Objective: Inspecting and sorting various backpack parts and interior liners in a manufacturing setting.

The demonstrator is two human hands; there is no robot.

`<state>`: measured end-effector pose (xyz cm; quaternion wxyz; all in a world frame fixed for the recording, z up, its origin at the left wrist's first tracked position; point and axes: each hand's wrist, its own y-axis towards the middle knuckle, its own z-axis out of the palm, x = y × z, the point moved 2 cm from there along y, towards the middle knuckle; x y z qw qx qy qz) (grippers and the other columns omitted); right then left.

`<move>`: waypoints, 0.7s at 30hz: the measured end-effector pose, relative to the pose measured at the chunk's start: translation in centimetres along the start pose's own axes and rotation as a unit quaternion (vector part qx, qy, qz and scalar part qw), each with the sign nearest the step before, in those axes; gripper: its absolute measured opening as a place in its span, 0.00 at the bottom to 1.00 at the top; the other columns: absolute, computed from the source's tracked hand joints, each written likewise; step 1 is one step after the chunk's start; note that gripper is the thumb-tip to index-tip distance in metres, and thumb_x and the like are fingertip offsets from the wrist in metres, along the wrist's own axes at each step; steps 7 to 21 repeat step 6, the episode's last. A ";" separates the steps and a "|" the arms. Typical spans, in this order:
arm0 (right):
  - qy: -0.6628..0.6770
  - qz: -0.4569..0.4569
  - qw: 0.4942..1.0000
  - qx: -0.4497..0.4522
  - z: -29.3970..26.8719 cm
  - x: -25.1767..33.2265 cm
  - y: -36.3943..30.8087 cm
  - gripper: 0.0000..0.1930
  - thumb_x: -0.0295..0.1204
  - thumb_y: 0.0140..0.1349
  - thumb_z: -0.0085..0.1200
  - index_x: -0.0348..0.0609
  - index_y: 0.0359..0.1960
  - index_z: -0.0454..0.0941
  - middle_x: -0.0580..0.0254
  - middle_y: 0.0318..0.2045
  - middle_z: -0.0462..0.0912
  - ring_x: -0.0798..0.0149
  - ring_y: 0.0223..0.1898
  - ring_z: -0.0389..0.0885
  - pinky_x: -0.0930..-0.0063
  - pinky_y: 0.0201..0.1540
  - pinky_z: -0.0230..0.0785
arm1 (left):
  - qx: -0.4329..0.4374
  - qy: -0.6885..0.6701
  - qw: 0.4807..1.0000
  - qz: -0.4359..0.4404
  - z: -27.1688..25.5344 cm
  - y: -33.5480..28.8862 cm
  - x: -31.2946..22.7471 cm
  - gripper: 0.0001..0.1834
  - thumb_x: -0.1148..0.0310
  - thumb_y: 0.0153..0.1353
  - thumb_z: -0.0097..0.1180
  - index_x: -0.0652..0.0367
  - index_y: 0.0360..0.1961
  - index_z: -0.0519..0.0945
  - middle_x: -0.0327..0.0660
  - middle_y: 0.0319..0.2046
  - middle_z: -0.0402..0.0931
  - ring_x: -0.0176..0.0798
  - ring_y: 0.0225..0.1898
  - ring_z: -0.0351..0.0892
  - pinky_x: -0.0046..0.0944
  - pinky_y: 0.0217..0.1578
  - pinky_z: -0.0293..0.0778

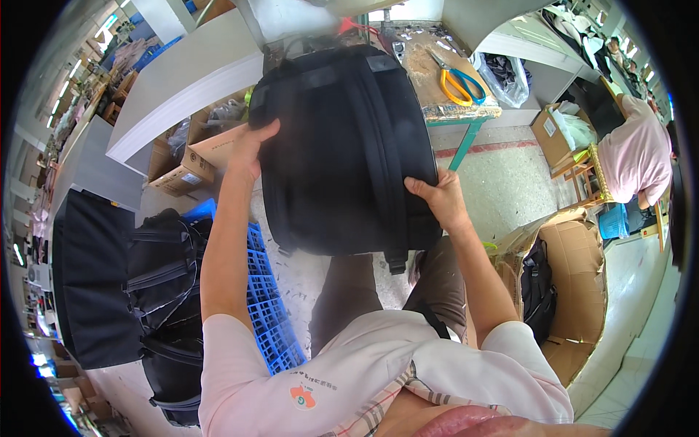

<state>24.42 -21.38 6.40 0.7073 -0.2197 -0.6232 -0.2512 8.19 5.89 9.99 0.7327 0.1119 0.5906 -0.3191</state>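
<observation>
A large black backpack point(328, 156) hangs in front of me, held up between both hands, its far end by the small work table. My left hand point(259, 146) grips its left edge, thumb on the near face and the other fingers hidden behind. On the right edge, my right hand point(439, 195) holds it the same way, its thumb near a long dark strip along the bag. Scissors point(457, 81) with yellow and blue handles lie on the worn work table point(429, 69), just beyond the bag's right side.
Several black bags point(164, 269) are piled at my left beside a blue plastic crate point(269, 306). At my right stands an open cardboard box point(575, 284) with a black bag inside. Cardboard boxes point(182, 175) sit under the left counter. A person in pink point(635, 149) works at the far right.
</observation>
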 end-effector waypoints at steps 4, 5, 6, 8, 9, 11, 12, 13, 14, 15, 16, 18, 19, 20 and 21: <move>0.069 0.053 0.996 -0.012 0.5 -2.8 -3.6 0.13 0.22 0.45 0.57 0.35 0.35 0.75 0.65 0.30 0.78 0.74 0.32 0.74 0.80 0.39 0.66 | 0.075 0.053 0.993 0.069 -1.5 -3.6 0.9 0.31 0.72 0.44 0.59 0.63 0.51 0.63 0.43 0.46 0.67 0.39 0.48 0.66 0.35 0.50 0.60; 0.085 0.050 0.994 -0.037 1.0 -3.7 -4.5 0.16 0.23 0.45 0.57 0.36 0.39 0.74 0.66 0.33 0.78 0.72 0.37 0.74 0.78 0.44 0.63 | 0.138 0.043 0.980 0.134 -1.8 -5.3 1.1 0.33 0.73 0.44 0.58 0.63 0.54 0.61 0.43 0.49 0.65 0.39 0.53 0.61 0.34 0.54 0.54; 0.121 0.010 0.992 -0.027 1.6 -4.4 -5.6 0.20 0.24 0.45 0.57 0.36 0.43 0.72 0.65 0.37 0.76 0.69 0.44 0.70 0.77 0.50 0.59 | 0.125 0.126 0.969 0.169 -2.3 -7.0 1.4 0.40 0.68 0.41 0.61 0.63 0.56 0.56 0.40 0.53 0.60 0.38 0.58 0.54 0.35 0.58 0.44; 0.121 0.010 0.992 -0.027 1.6 -4.4 -5.6 0.20 0.24 0.45 0.57 0.36 0.43 0.72 0.65 0.37 0.76 0.69 0.44 0.70 0.77 0.50 0.59 | 0.125 0.126 0.969 0.169 -2.3 -7.0 1.4 0.40 0.68 0.41 0.61 0.63 0.56 0.56 0.40 0.53 0.60 0.38 0.58 0.54 0.35 0.58 0.44; 0.121 0.010 0.992 -0.027 1.6 -4.4 -5.6 0.20 0.24 0.45 0.57 0.36 0.43 0.72 0.65 0.37 0.76 0.69 0.44 0.70 0.77 0.50 0.59 | 0.125 0.126 0.969 0.169 -2.3 -7.0 1.4 0.40 0.68 0.41 0.61 0.63 0.56 0.56 0.40 0.53 0.60 0.38 0.58 0.54 0.35 0.58 0.44; 0.121 0.010 0.992 -0.027 1.6 -4.4 -5.6 0.20 0.24 0.45 0.57 0.36 0.43 0.72 0.65 0.37 0.76 0.69 0.44 0.70 0.77 0.50 0.59 | 0.125 0.126 0.969 0.169 -2.3 -7.0 1.4 0.40 0.68 0.41 0.61 0.63 0.56 0.56 0.40 0.53 0.60 0.38 0.58 0.54 0.35 0.58 0.44; 0.121 0.010 0.992 -0.027 1.6 -4.4 -5.6 0.20 0.24 0.45 0.57 0.36 0.43 0.72 0.65 0.37 0.76 0.69 0.44 0.70 0.77 0.50 0.59 | 0.125 0.126 0.969 0.169 -2.3 -7.0 1.4 0.40 0.68 0.41 0.61 0.63 0.56 0.56 0.40 0.53 0.60 0.38 0.58 0.54 0.35 0.58 0.44; 0.121 0.010 0.992 -0.027 1.6 -4.4 -5.6 0.20 0.24 0.45 0.57 0.36 0.43 0.72 0.65 0.37 0.76 0.69 0.44 0.70 0.77 0.50 0.59 | 0.125 0.126 0.969 0.169 -2.3 -7.0 1.4 0.40 0.68 0.41 0.61 0.63 0.56 0.56 0.40 0.53 0.60 0.38 0.58 0.54 0.35 0.58 0.44; 0.121 0.010 0.992 -0.027 1.6 -4.4 -5.6 0.20 0.24 0.45 0.57 0.36 0.43 0.72 0.65 0.37 0.76 0.69 0.44 0.70 0.77 0.50 0.59 | 0.125 0.126 0.969 0.169 -2.3 -7.0 1.4 0.40 0.68 0.41 0.61 0.63 0.56 0.56 0.40 0.53 0.60 0.38 0.58 0.54 0.35 0.58 0.44; 0.121 0.010 0.992 -0.027 1.6 -4.4 -5.6 0.20 0.24 0.45 0.57 0.36 0.43 0.72 0.65 0.37 0.76 0.69 0.44 0.70 0.77 0.50 0.59 | 0.125 0.126 0.969 0.169 -2.3 -7.0 1.4 0.40 0.68 0.41 0.61 0.63 0.56 0.56 0.40 0.53 0.60 0.38 0.58 0.54 0.35 0.58 0.44; 0.121 0.010 0.992 -0.027 1.6 -4.4 -5.6 0.20 0.24 0.45 0.57 0.36 0.43 0.72 0.65 0.37 0.76 0.69 0.44 0.70 0.77 0.50 0.59 | 0.125 0.126 0.969 0.169 -2.3 -7.0 1.4 0.40 0.68 0.41 0.61 0.63 0.56 0.56 0.40 0.53 0.60 0.38 0.58 0.54 0.35 0.58 0.44; 0.121 0.010 0.992 -0.027 1.6 -4.4 -5.6 0.20 0.24 0.45 0.57 0.36 0.43 0.72 0.65 0.37 0.76 0.69 0.44 0.70 0.77 0.50 0.59 | 0.125 0.126 0.969 0.169 -2.3 -7.0 1.4 0.40 0.68 0.41 0.61 0.63 0.56 0.56 0.40 0.53 0.60 0.38 0.58 0.54 0.35 0.58 0.44; 0.121 0.010 0.992 -0.027 1.6 -4.4 -5.6 0.20 0.24 0.45 0.57 0.36 0.43 0.72 0.65 0.37 0.76 0.69 0.44 0.70 0.77 0.50 0.59 | 0.125 0.126 0.969 0.169 -2.3 -7.0 1.4 0.40 0.68 0.41 0.61 0.63 0.56 0.56 0.40 0.53 0.60 0.38 0.58 0.54 0.35 0.58 0.44; 0.121 0.010 0.992 -0.027 1.6 -4.4 -5.6 0.20 0.24 0.45 0.57 0.36 0.43 0.72 0.65 0.37 0.76 0.69 0.44 0.70 0.77 0.50 0.59 | 0.125 0.126 0.969 0.169 -2.3 -7.0 1.4 0.40 0.68 0.41 0.61 0.63 0.56 0.56 0.40 0.53 0.60 0.38 0.58 0.54 0.35 0.58 0.44; 0.121 0.010 0.992 -0.027 1.6 -4.4 -5.6 0.20 0.24 0.45 0.57 0.36 0.43 0.72 0.65 0.37 0.76 0.69 0.44 0.70 0.77 0.50 0.59 | 0.125 0.126 0.969 0.169 -2.3 -7.0 1.4 0.40 0.68 0.41 0.61 0.63 0.56 0.56 0.40 0.53 0.60 0.38 0.58 0.54 0.35 0.58 0.44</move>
